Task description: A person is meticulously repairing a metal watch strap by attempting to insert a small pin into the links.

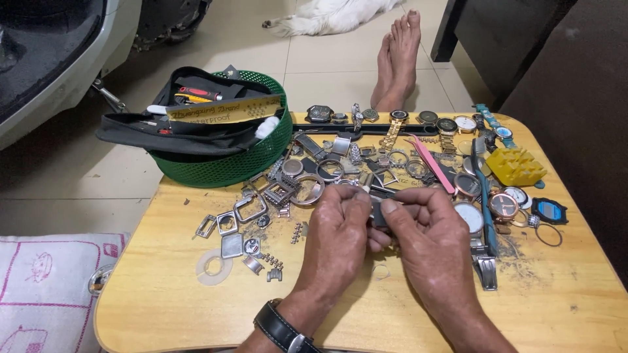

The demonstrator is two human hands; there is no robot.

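Both hands are up over the middle of the wooden worktop (163, 287), meeting on one small dark watch part (378, 214). The left hand (337, 238) has its fingers curled and pressed together against the part's near side, and the right hand (428, 238) pinches it from the other side, thumb on top. It sits just above the wood, close in front of the person, likely so it can be seen and steadied from both sides. What the part is exactly, I cannot tell; the fingers cover most of it. A black-strapped wristwatch (278, 327) rides on the left wrist.

Take the green mesh basket (226, 163) at the worktop's far left corner as the marker. Inside it lies a black tool pouch (157, 131), and across the pouch a long yellow strip label (226, 110) with dark printing, set flat where it reads from the seat. Right of the basket, a scatter of metal cases and rings (307, 183) spreads out within easy reach. Further right lies a pink pair of tweezers (432, 163), then a row of watches (418, 119) along the far edge, and well to the right a yellow plastic block (515, 167). Just below the basket a clear tape ring (213, 267) lies flat near small square frames.
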